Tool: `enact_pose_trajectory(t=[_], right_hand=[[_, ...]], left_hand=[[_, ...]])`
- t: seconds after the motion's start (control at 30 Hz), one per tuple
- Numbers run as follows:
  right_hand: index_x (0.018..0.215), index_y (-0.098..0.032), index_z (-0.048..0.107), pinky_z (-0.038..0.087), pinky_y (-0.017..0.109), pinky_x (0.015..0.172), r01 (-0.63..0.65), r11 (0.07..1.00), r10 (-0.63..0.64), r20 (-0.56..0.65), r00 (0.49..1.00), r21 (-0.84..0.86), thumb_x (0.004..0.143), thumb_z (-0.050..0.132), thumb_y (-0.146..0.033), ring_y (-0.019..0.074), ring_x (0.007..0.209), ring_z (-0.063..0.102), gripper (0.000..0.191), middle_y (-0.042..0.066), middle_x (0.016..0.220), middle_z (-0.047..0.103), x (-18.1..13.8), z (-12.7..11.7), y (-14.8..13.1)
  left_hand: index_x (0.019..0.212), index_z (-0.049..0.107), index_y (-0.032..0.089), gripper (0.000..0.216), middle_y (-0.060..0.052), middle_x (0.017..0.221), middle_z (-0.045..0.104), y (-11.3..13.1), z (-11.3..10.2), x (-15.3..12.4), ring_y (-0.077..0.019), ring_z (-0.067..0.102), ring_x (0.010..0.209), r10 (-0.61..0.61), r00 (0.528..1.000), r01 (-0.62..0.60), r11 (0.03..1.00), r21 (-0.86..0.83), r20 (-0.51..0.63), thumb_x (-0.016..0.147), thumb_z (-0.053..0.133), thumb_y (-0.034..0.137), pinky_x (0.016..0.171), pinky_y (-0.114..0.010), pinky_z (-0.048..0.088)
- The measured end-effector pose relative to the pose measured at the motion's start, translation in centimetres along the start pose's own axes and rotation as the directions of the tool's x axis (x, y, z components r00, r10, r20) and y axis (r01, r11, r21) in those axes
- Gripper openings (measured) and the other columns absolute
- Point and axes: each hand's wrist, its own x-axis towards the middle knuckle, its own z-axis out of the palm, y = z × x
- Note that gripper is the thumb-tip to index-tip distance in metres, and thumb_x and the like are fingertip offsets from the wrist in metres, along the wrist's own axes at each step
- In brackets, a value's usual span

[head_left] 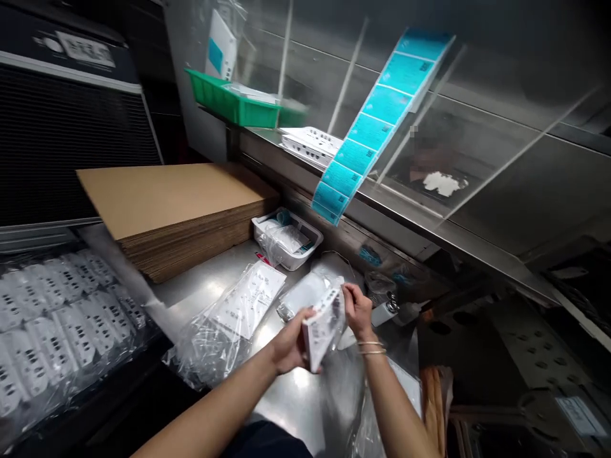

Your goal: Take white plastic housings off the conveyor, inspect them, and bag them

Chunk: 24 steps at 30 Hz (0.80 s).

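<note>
My left hand (290, 345) is wrapped round the near end of a stack of white panels (321, 334) with dark holes along the edge. The stack is tilted above the metal table, and clear plastic film seems to cover it. At its far end my right hand (358, 310) is closed in a pinch on the clear film; the fingertips are partly hidden. Beneath and beyond the hands lies a clear bag with a white piece (305, 292). To the left, more white panels with holes (248, 299) lie in a clear plastic bag.
Brown cardboard sheets (181, 197) are stacked at the left, beside a white basket (308, 257) of bags. A strip of blue labels (377, 130) hangs from above. On the shelf is a green tray (258, 113). Bagged white parts (62, 318) fill the lower left. A white bottle (383, 313) lies right.
</note>
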Motion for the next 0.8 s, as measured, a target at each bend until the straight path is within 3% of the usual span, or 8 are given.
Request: enact_pose_trajectory(t=[0.07,0.13,0.3,0.37,0.47,0.53,0.67,0.8], right_hand=[[0.087,-0.02,0.064,0.047,0.029,0.07,0.207,0.957,-0.173,0.171,0.97,-0.202,0.083,0.054,-0.038,0.019,0.076,0.062,0.021,0.006,0.084,0.068,-0.4,0.1,-2.2],[0.089,-0.021,0.064,0.047,0.027,0.067,0.341,0.904,-0.254,0.317,0.914,-0.257,0.088,0.048,-0.033,0.0171,0.071,0.063,0.02,0.005,0.081,0.068,-1.2,0.4,-5.3],[0.101,-0.023,0.061,0.049,0.026,0.066,0.565,0.81,-0.467,0.411,0.783,-0.158,0.089,0.047,-0.018,0.0164,0.075,0.066,0.019,0.005,0.089,0.069,-5.3,1.3,-14.6],[0.104,-0.025,0.061,0.05,0.025,0.064,0.549,0.836,-0.469,0.513,0.719,-0.004,0.088,0.048,-0.015,0.0156,0.071,0.065,0.023,0.004,0.084,0.069,-7.8,1.4,-17.1],[0.103,-0.025,0.063,0.052,0.023,0.067,0.314,0.91,-0.394,0.799,0.454,0.27,0.088,0.05,-0.018,0.014,0.071,0.065,0.021,0.002,0.08,0.069,-11.5,1.7,-17.8],[0.104,-0.024,0.065,0.052,0.025,0.073,0.124,0.946,-0.325,0.866,0.38,0.301,0.086,0.057,-0.027,0.0154,0.079,0.065,0.02,0.004,0.088,0.069,-12.9,2.4,-16.2],[0.1,-0.021,0.065,0.051,0.028,0.068,-0.305,0.916,0.089,0.609,0.788,0.261,0.081,0.062,-0.04,0.016,0.077,0.061,0.027,0.005,0.088,0.065,-12.7,4.6,-10.0],[0.091,-0.017,0.063,0.047,0.024,0.058,-0.543,0.791,0.454,0.324,0.83,0.282,0.076,0.063,-0.045,0.0157,0.075,0.058,0.031,0.004,0.081,0.062,-11.1,8.8,-4.0]], left_hand=[[0.129,0.047,0.018,0.07,-0.015,0.111,0.06,0.9,0.7,0.6,-0.0376,0.055,0.1,0.084,0.988,-0.026,0.922,-0.385,0.133,0.073,0.05,0.061,0.079,-0.052,0.043],[0.122,0.049,0.019,0.062,-0.014,0.109,0.061,1.2,1.0,0.8,-0.0349,0.056,0.099,0.192,0.981,-0.137,0.801,-0.583,0.032,0.077,0.047,0.061,0.083,-0.054,0.042],[0.128,0.043,0.015,0.088,-0.017,0.113,0.058,-0.4,1.8,-0.6,-0.0382,0.052,0.108,0.243,0.97,-0.177,0.783,-0.597,0.031,0.072,0.037,0.081,0.089,-0.057,0.04],[0.13,0.043,0.013,0.093,-0.018,0.114,0.058,-1.1,1.8,-1.8,-0.0387,0.051,0.11,0.303,0.953,-0.262,0.831,-0.491,0.004,0.073,0.027,0.084,0.089,-0.054,0.042],[0.133,0.043,0.014,0.086,-0.017,0.121,0.055,-0.4,0.8,-3.5,-0.038,0.05,0.114,0.368,0.918,-0.371,0.929,0.009,-0.15,0.079,0.019,0.078,0.089,-0.052,0.043],[0.136,0.041,0.018,0.077,-0.015,0.136,0.045,1.5,-0.9,-4.5,-0.0397,0.04,0.124,0.431,0.879,-0.357,0.879,0.318,-0.206,0.081,0.032,0.071,0.095,-0.054,0.037],[0.134,0.046,0.03,0.081,-0.002,0.156,-0.008,5.1,-6.1,-5.0,-0.0446,-0.013,0.136,0.609,0.718,-0.19,0.637,0.747,-0.337,0.059,0.076,0.037,0.105,-0.062,-0.005],[0.131,0.05,0.027,0.071,-0.017,0.154,-0.005,5.0,-10.4,-3.9,-0.0488,0.001,0.136,0.716,0.63,0.362,0.072,0.929,-0.301,0.064,0.071,0.038,0.098,-0.068,-0.002]])
